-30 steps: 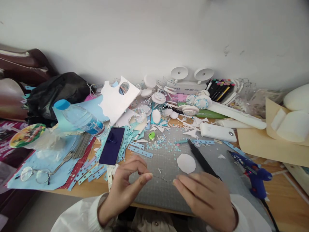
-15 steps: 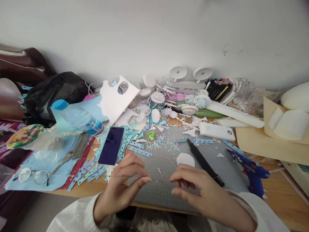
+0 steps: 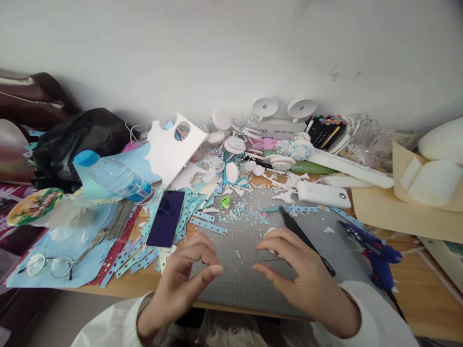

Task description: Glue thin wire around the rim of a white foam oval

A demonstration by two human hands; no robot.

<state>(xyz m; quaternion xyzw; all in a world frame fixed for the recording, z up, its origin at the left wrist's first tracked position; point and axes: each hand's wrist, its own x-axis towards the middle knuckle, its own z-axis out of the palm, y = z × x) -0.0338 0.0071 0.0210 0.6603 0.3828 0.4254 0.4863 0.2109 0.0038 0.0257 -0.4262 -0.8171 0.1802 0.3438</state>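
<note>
My left hand (image 3: 188,279) and my right hand (image 3: 296,277) hover over the near part of a grey cutting mat (image 3: 242,289). A thin wire (image 3: 238,263) runs between them. The left thumb and forefinger pinch its left end. The right hand's fingers curl loosely round its right end. A white paper disc (image 3: 269,231) lies on the mat just beyond the right hand, mostly hidden by its fingers. A black craft knife (image 3: 306,239) lies diagonally beside it.
A dark phone (image 3: 165,218), a water bottle (image 3: 117,179) and glasses (image 3: 47,265) lie at the left among blue paper strips. A white power bank (image 3: 321,194) and a blue glue gun (image 3: 374,255) lie at the right. Markers, foam discs and scraps crowd the back.
My right hand has risen and moved away from me, now covering most of the white disc. The left hand keeps its pinch and has barely shifted.
</note>
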